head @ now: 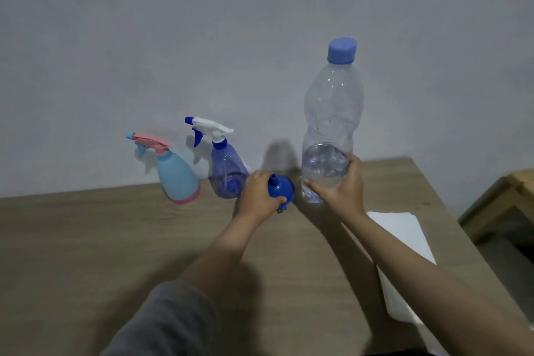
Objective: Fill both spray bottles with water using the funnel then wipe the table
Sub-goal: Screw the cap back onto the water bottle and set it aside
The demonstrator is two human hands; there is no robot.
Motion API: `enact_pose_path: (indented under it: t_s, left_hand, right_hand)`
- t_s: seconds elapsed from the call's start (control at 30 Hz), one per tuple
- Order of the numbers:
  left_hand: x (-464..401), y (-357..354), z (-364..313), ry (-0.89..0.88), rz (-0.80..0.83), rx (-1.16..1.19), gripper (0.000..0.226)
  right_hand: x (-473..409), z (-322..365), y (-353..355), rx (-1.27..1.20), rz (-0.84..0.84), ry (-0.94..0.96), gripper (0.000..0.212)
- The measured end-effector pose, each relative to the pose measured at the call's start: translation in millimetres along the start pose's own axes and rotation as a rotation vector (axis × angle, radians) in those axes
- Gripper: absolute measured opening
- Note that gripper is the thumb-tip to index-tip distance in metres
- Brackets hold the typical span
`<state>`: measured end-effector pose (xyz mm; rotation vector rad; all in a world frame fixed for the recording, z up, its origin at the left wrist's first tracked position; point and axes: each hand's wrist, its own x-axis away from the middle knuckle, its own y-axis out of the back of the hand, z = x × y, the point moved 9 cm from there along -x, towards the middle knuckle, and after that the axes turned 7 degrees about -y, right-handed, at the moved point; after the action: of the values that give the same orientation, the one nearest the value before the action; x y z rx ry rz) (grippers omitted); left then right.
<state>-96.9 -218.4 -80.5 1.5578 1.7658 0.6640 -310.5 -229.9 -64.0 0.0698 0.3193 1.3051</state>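
1. Nearest the viewer, a grey sleeve (170, 324) covers the person's left upper arm; both bare forearms reach forward over a wooden table (86, 240).
2. On the right side of the table, partly under the right forearm, lies a flat white cloth or sheet (404, 240); which of the two it is cannot be told.
3. Further forward, the left hand (258, 196) grips a blue funnel (281, 189), fingers curled round its bowl, with the spout pointing up and to the left.
4. Just right of the funnel, the right hand (344, 185) wraps round the lower part of a tall clear water bottle (332, 124). The bottle is upright, its blue cap (341, 50) on, with a little water at the bottom.
5. Beyond the left hand, a translucent blue spray bottle (226, 165) with a white and blue trigger head stands near the table's back edge, just beside the funnel.
6. To its left stands a light blue spray bottle (177, 176) with a pink trigger head and pink base, close to the first but not touching.
7. Behind everything is a plain grey wall (260, 9).
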Motion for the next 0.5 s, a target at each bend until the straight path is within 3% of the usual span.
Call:
enact_pose_path:
  t_s: [0.13,0.5]
  left_hand:
    - [-25,-17,15,0.04,0.026,-0.045,0.058]
    - [-40,-34,25,0.215,-0.144,-0.104,0.063]
  right_hand:
    - [-26,-2,-11,-0.018,-0.014,-0.014,0.077]
    - [-51,-24,-34,0.001,-0.005,-0.049,0.077]
